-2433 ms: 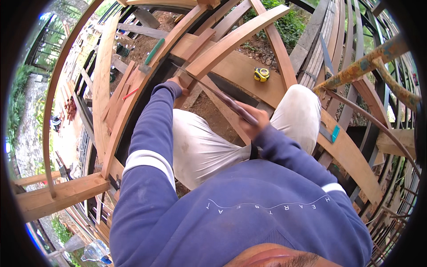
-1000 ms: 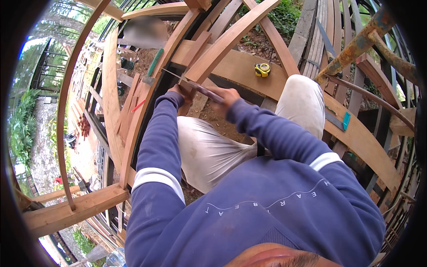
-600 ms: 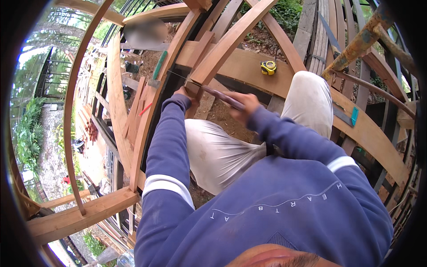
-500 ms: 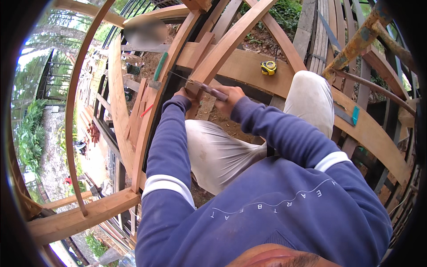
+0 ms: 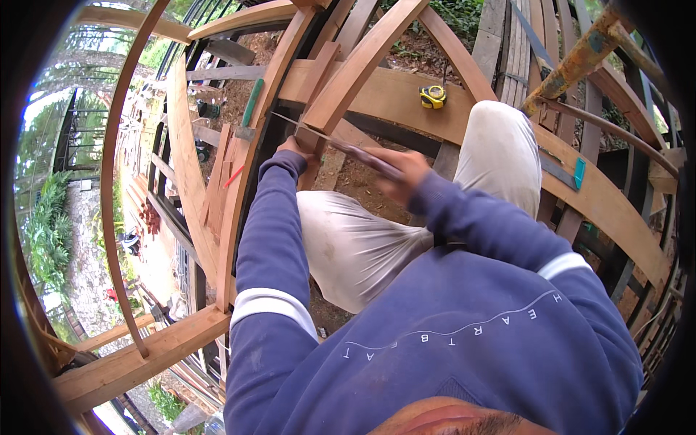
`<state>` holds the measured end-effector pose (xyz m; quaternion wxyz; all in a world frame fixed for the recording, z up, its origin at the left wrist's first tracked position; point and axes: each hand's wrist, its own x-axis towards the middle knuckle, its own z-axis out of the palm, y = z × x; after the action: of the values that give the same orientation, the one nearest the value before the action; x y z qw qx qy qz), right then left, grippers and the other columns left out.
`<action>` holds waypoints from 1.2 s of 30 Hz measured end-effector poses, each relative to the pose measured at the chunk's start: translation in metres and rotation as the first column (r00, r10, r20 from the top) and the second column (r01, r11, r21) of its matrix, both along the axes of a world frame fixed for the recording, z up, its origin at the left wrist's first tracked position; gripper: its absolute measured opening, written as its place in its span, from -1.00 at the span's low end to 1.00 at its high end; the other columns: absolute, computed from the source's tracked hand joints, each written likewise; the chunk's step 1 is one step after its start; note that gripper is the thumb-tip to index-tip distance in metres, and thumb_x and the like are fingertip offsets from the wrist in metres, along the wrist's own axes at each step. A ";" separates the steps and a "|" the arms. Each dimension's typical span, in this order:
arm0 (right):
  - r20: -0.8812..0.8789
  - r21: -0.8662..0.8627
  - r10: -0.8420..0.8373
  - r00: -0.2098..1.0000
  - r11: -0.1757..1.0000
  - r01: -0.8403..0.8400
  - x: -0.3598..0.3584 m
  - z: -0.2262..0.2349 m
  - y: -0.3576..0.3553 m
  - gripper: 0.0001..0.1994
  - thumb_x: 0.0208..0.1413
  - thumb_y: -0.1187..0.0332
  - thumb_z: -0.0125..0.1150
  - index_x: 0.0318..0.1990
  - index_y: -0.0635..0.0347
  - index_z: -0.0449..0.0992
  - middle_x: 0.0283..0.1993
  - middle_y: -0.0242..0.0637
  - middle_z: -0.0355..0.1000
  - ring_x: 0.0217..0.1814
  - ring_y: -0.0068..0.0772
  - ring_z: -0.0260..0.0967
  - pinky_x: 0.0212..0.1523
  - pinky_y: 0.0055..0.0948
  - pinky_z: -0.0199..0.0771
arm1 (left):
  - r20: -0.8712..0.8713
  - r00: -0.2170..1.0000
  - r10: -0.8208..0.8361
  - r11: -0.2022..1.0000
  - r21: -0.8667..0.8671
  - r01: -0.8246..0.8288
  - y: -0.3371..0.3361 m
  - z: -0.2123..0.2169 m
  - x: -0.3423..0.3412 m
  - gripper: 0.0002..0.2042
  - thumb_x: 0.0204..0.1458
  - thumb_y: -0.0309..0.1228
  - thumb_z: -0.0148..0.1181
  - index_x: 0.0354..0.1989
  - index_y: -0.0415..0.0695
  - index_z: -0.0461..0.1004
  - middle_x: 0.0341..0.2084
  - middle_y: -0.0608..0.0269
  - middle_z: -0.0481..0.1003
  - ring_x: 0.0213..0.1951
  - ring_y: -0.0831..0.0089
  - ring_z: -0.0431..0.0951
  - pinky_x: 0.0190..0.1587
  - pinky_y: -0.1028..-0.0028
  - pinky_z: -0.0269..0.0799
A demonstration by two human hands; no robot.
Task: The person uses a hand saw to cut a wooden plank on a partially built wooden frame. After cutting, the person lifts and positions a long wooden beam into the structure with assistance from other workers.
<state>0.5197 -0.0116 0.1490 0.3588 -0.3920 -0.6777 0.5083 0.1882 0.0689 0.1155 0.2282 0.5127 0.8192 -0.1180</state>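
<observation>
Gripping a thin-bladed metal handsaw with brown handle (image 5: 375, 164) in my right hand (image 5: 404, 174); blade lies at the end of a reddish-brown wooden beam (image 5: 360, 72). Left hand (image 5: 296, 148) beside that end; cannot tell if clasped. Saw: probably light, blade springy; best held by handle.

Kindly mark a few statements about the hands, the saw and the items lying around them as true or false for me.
1. The right hand holds the saw by its handle. True.
2. The left hand is on the saw's handle as well. False: it is close to the near end of a wooden beam.
3. The yellow and black tape measure lies on a wide board. True.
4. The square with a teal handle lies to the left of both knees. False: it lies to their right.
5. The trousers are whitish. True.
</observation>
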 end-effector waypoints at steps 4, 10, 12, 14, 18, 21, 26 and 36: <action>-0.067 0.118 -0.049 0.997 0.991 0.057 0.074 0.021 -0.032 -0.54 0.07 0.53 0.18 0.18 0.12 0.54 -0.21 0.07 0.59 -0.18 -0.02 0.65 -0.17 -0.19 0.61 | -0.035 0.999 -0.021 1.000 -0.020 0.021 0.004 0.009 0.009 -0.10 -0.39 -0.06 0.64 0.19 -0.23 0.42 0.14 -0.18 0.52 0.21 0.01 0.53 0.30 0.26 0.42; 0.071 0.193 -0.046 0.996 0.981 0.032 -0.057 -0.012 0.057 -0.50 0.05 0.53 0.21 0.21 0.06 0.54 -0.30 0.08 0.57 -0.27 -0.25 0.66 -0.25 -0.33 0.59 | -0.076 0.996 -0.045 0.997 0.053 0.050 0.014 0.004 0.025 -0.12 -0.40 -0.07 0.64 0.17 -0.23 0.43 0.12 -0.17 0.54 0.20 0.07 0.54 0.28 0.26 0.45; 0.065 0.009 0.034 0.997 0.999 -0.034 -0.031 0.008 0.044 -0.49 0.04 0.55 0.21 0.21 0.07 0.54 -0.24 0.07 0.59 -0.19 -0.17 0.67 -0.18 -0.31 0.60 | -0.066 0.997 -0.031 0.999 0.027 0.033 0.011 0.004 0.009 -0.12 -0.40 -0.06 0.63 0.16 -0.23 0.42 0.13 -0.16 0.53 0.21 0.07 0.54 0.28 0.27 0.44; 0.002 -0.023 0.015 1.000 1.000 -0.015 0.022 0.017 -0.003 -0.50 0.03 0.57 0.22 0.20 0.08 0.55 -0.16 0.04 0.61 -0.14 -0.08 0.67 -0.12 -0.29 0.62 | 0.009 0.999 -0.033 0.999 -0.009 0.033 0.008 0.001 0.002 -0.11 -0.39 -0.05 0.63 0.17 -0.22 0.41 0.14 -0.16 0.52 0.22 0.06 0.52 0.29 0.27 0.43; -0.040 0.165 -0.053 0.998 0.985 0.059 0.082 0.012 -0.046 -0.50 0.04 0.59 0.24 0.20 0.09 0.55 -0.08 -0.04 0.65 -0.10 -0.15 0.68 -0.08 -0.34 0.62 | -0.060 0.997 -0.043 0.999 -0.031 0.042 0.004 0.005 0.003 -0.09 -0.38 -0.04 0.63 0.20 -0.24 0.38 0.11 -0.16 0.54 0.20 0.02 0.54 0.29 0.26 0.43; -0.029 -0.072 0.039 0.999 0.997 -0.041 0.004 0.001 0.017 -0.52 0.05 0.51 0.24 0.20 0.10 0.53 -0.10 0.00 0.63 -0.09 -0.04 0.66 -0.08 -0.32 0.62 | -0.114 0.993 -0.019 0.999 0.043 0.024 0.006 0.000 0.009 -0.09 -0.38 -0.03 0.63 0.18 -0.24 0.38 0.11 -0.16 0.54 0.19 0.01 0.54 0.28 0.25 0.44; 0.144 -0.059 -0.078 0.987 0.994 0.087 -0.002 -0.038 0.012 -0.54 0.08 0.51 0.27 0.20 0.18 0.54 -0.21 -0.01 0.63 -0.23 -0.34 0.62 -0.14 -0.41 0.58 | -0.017 1.000 -0.017 0.998 0.064 0.018 0.013 0.019 0.007 -0.16 -0.32 -0.06 0.58 0.14 -0.25 0.37 0.08 -0.21 0.54 0.15 -0.04 0.56 0.25 0.23 0.47; -0.128 -0.169 -0.324 0.937 0.939 0.301 0.074 0.012 -0.015 -0.57 0.16 0.53 0.22 0.22 0.26 0.53 -0.26 -0.41 0.55 -0.28 -0.72 0.40 -0.20 -0.62 0.46 | 0.001 0.996 -0.086 0.996 0.013 0.086 0.006 0.015 -0.001 -0.14 -0.37 -0.03 0.55 0.14 -0.27 0.40 0.08 -0.20 0.55 0.15 -0.02 0.56 0.26 0.28 0.44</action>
<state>0.5932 -0.0264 0.1607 0.4565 -0.4797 -0.5376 0.5220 0.1872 0.0751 0.1301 0.2203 0.5492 0.7969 -0.1217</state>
